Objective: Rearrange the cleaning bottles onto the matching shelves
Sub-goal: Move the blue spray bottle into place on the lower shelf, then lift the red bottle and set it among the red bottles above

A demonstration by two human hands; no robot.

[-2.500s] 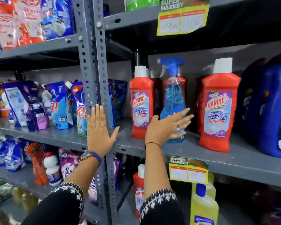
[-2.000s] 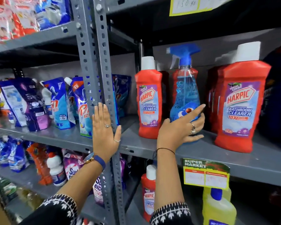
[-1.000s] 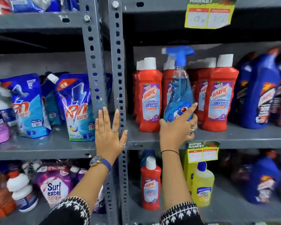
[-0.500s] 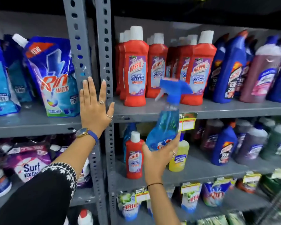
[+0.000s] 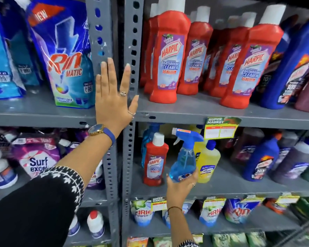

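Observation:
My right hand grips the base of a blue spray bottle with a blue trigger head, held upright at the middle shelf. Just left of it stands a single red Harpic bottle; another blue spray bottle shows behind that one. A yellow bottle stands just right of the held one. My left hand lies flat and open against the grey shelf upright. Several red Harpic bottles fill the upper shelf.
Dark blue and maroon cleaner bottles stand to the right on both shelves. Detergent pouches fill the left bay, with Surf Excel packs below. Ariel and Rin pouches line the lower shelf. A price tag hangs from the upper shelf edge.
My right hand took the blue spray bottle off the upper shelf among the red bottles and lowered it to the middle shelf. My left hand stayed on the upright. The view dropped.

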